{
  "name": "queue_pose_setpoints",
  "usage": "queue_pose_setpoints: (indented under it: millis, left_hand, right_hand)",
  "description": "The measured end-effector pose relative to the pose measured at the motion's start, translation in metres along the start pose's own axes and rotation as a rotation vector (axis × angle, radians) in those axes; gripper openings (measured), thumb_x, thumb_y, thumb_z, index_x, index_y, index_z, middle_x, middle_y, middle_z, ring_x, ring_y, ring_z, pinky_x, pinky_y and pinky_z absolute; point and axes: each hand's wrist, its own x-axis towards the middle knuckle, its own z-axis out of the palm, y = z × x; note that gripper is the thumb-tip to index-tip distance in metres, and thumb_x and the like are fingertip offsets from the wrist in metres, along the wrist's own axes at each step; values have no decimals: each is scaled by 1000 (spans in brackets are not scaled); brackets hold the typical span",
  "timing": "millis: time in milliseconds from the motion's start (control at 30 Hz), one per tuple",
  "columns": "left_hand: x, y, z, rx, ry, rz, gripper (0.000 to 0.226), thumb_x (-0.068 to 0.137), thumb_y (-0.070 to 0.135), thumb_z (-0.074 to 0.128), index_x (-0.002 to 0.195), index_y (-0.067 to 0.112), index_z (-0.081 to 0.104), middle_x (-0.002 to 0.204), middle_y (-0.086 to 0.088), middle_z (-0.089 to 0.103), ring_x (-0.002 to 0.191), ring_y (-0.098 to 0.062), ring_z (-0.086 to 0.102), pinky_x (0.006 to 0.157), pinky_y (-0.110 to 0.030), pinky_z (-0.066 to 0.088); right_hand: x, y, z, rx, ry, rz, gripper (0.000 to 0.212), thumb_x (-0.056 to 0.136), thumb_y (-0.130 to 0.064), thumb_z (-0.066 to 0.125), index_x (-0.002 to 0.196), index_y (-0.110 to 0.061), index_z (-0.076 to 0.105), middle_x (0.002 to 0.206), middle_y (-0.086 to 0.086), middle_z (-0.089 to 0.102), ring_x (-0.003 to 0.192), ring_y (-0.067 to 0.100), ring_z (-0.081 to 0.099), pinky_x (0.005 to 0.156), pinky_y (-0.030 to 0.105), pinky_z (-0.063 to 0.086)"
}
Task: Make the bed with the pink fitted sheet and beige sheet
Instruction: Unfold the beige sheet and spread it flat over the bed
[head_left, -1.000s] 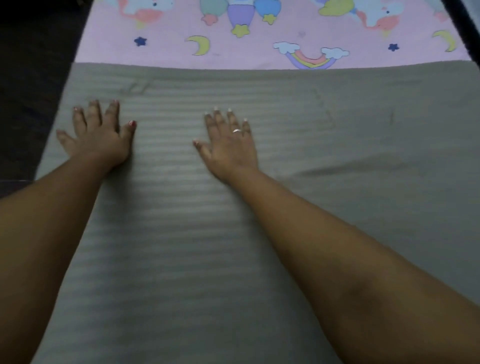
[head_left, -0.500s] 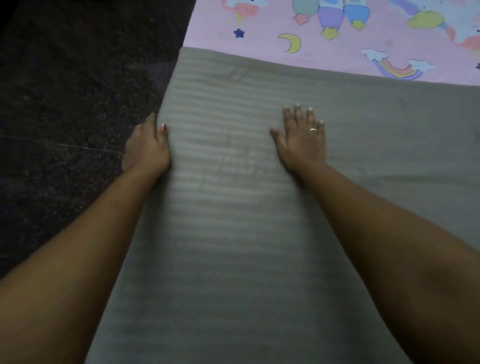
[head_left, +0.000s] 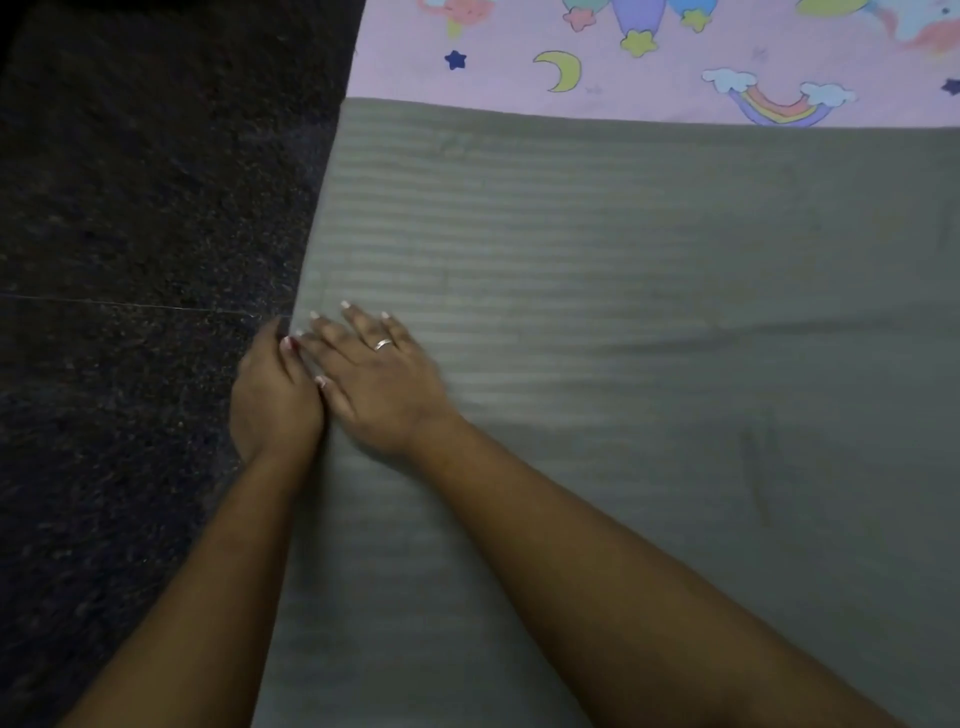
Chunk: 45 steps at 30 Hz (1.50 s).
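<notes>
The beige striped sheet (head_left: 623, 312) lies flat over most of the bed. The pink fitted sheet (head_left: 649, 73), printed with stars, a moon and a rainbow, shows beyond its far hem. My left hand (head_left: 275, 400) sits at the sheet's left edge, thumb on top and fingers curled down over the side out of sight, gripping the edge. My right hand (head_left: 379, 379) rests flat on the beige sheet right beside it, fingers spread, a ring on one finger. The two hands touch.
Dark speckled floor (head_left: 145, 234) runs along the bed's left side, with a thin seam line across it. A faint crease (head_left: 675, 338) crosses the beige sheet to the right of my hands.
My right hand slid left across the sheet until it met my left hand at the edge. Both hands are now nearer to me, and the view shifted left.
</notes>
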Motion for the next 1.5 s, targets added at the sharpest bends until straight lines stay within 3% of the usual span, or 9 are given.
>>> queue_pose_setpoints:
  millis: [167, 333, 467, 733, 900, 1033, 1133, 1333, 1500]
  left_hand:
    - [-59, 19, 18, 165, -22, 246, 44, 96, 18, 37, 140, 17, 42, 150, -6, 37, 140, -26, 28, 113, -52, 15]
    - [-104, 49, 42, 221, -155, 340, 51, 94, 36, 29, 143, 24, 39, 151, -1, 36, 144, -26, 21, 114, -53, 8]
    - [-106, 61, 43, 116, -167, 265, 53, 94, 36, 26, 143, 22, 40, 150, 2, 38, 144, -21, 20, 115, -49, 3]
    - [-96, -11, -13, 249, -100, 72, 49, 97, 17, 42, 144, 30, 37, 155, 0, 27, 144, -23, 20, 112, -54, 14]
    - [-95, -65, -40, 64, -122, -33, 56, 93, 40, 26, 144, 18, 38, 153, -13, 29, 139, -32, 29, 111, -44, 25]
    - [-96, -76, -39, -50, -98, -62, 62, 92, 46, 22, 141, 15, 43, 150, -12, 36, 138, -28, 32, 112, -39, 25]
    - [-95, -79, -38, -139, -96, -104, 47, 101, 36, 29, 140, 15, 44, 149, -10, 37, 138, -26, 31, 113, -37, 24]
    - [-84, -79, -49, -318, -48, -238, 39, 103, 17, 31, 137, 8, 46, 145, -14, 42, 135, -26, 36, 107, -24, 24]
    - [-53, -79, -61, -412, 38, -272, 38, 103, 19, 32, 135, 8, 49, 141, -14, 46, 131, -25, 41, 104, -22, 27]
  right_hand:
    - [-55, 52, -21, 57, -47, -126, 55, 95, -41, 43, 146, -22, 36, 151, -2, 39, 140, 19, 33, 113, 38, 19]
    - [-123, 181, -44, -51, 19, 416, 65, 91, -51, 20, 146, -22, 37, 152, 3, 36, 142, 26, 30, 114, 43, 19]
    - [-124, 159, -39, -53, -12, 537, 75, 86, -59, 13, 150, -22, 26, 158, 2, 23, 146, 27, 19, 117, 45, 10]
    - [-104, -35, 4, 147, -5, 49, 54, 92, -35, 34, 143, -19, 43, 150, 0, 40, 140, 25, 32, 116, 46, 20]
    - [-78, -6, -11, 131, -111, -352, 58, 93, -45, 43, 145, -19, 38, 150, 2, 39, 139, 22, 32, 114, 41, 20]
    - [-28, 83, -26, 93, 104, 249, 61, 94, -40, 41, 146, -9, 35, 151, 15, 35, 139, 32, 31, 112, 41, 22]
    - [-3, 106, -25, -6, 16, 506, 64, 99, -50, 28, 152, -18, 17, 160, 6, 14, 147, 27, 10, 117, 44, 5]
    - [-2, -37, 3, 18, -45, 11, 66, 92, -56, 26, 147, -22, 33, 154, 2, 31, 144, 28, 22, 116, 48, 12]
    - [-33, -106, 16, 116, -138, -416, 48, 88, -42, 39, 116, -16, 68, 122, 5, 65, 124, 27, 51, 111, 48, 27]
